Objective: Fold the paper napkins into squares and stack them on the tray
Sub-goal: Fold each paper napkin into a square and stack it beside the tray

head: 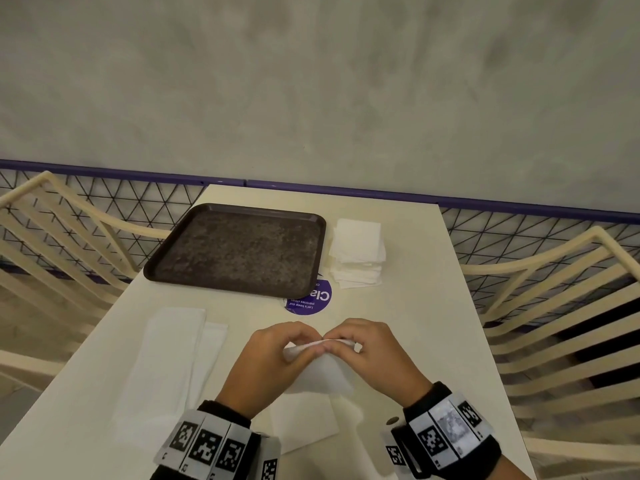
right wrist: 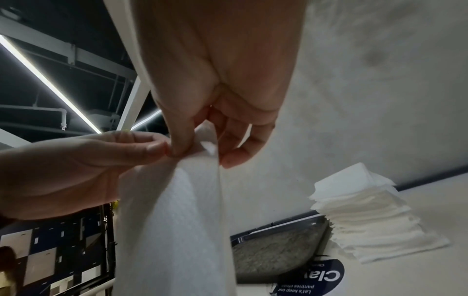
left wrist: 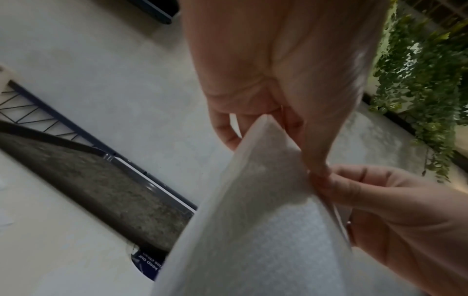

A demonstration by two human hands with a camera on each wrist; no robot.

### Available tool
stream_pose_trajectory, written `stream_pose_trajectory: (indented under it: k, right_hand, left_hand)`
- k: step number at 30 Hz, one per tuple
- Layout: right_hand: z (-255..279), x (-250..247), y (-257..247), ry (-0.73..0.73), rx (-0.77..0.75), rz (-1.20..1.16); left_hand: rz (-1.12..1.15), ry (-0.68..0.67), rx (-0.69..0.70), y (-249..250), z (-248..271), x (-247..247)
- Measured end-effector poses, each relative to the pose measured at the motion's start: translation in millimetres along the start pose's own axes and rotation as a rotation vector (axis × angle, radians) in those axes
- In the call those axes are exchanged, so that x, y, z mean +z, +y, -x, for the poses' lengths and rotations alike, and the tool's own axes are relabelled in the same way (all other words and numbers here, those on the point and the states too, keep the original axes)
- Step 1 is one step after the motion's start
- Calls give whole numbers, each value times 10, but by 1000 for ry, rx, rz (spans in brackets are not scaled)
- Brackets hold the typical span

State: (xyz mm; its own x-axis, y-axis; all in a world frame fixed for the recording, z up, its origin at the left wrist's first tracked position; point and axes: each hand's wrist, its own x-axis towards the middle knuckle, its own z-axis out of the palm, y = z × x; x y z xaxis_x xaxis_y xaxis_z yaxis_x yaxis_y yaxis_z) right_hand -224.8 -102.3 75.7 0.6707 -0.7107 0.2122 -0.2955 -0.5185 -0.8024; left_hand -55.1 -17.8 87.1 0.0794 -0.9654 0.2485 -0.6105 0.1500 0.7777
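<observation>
Wrist bands, two, patterned with black-and-white square markers, are seen at the bottom of the head view, one on each forearm.

Left hand (head: 268,358): placed at lower centre of the head view; thumb and fingertips are closed in a pinch on the upper edge of a white paper napkin (head: 323,374), the remaining fingers curled.

Right hand (head: 367,344): placed just right of the left hand, thumb tips nearly touching; the same upper edge is pinched between thumb and curled fingers. In the right wrist view the pinch is shown from below, the napkin hanging down from both hands.

Napkin in hand, one: held raised above the table (head: 408,306), its lower part draped toward the table's near edge.

Flat napkins (head: 169,362), at least two, overlapping, are laid unfolded at lower left of the head view; a further sheet (head: 304,424) is laid under the hands.

Napkin stack (head: 356,254), one, uneven, many sheets, count not determinable: set at centre right, just beside the tray.

Tray (head: 239,252), one, dark brown, speckled: set at centre of the head view, nothing on it.

Round purple sticker (head: 308,301), one: partly covered by the tray's near right corner.

Cream chairs, two, are seen at the left and right edges of the frame.
</observation>
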Motion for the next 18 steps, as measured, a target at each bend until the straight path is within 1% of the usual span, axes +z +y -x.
stream_pose_trajectory:
  k: [3, 6, 8, 11, 14, 16, 18]
  right_hand:
    - [23, -11, -31, 5, -24, 32]
    - [49, -65, -20, 33, -24, 22]
    - [56, -95, 10, 30, -12, 11]
    - [46, -120, 18, 17, 31, -10]
    - [30, -118, 31, 35, 71, -59]
    - [28, -128, 76, 51, 128, -165]
    - [35, -143, 110, 20, 201, -243]
  left_hand:
    - [-65, 33, -2, -10, -18, -26]
    - [-65, 56, -55, -37, 10, -84]
    - [-61, 44, -89, -41, 13, -107]
    - [-66, 18, -102, -51, 6, -104]
    - [-56, 33, -126, -58, -17, -84]
    - [-13, 68, -135, -68, -26, -81]
    - [32, 127, -148, -92, -44, -100]
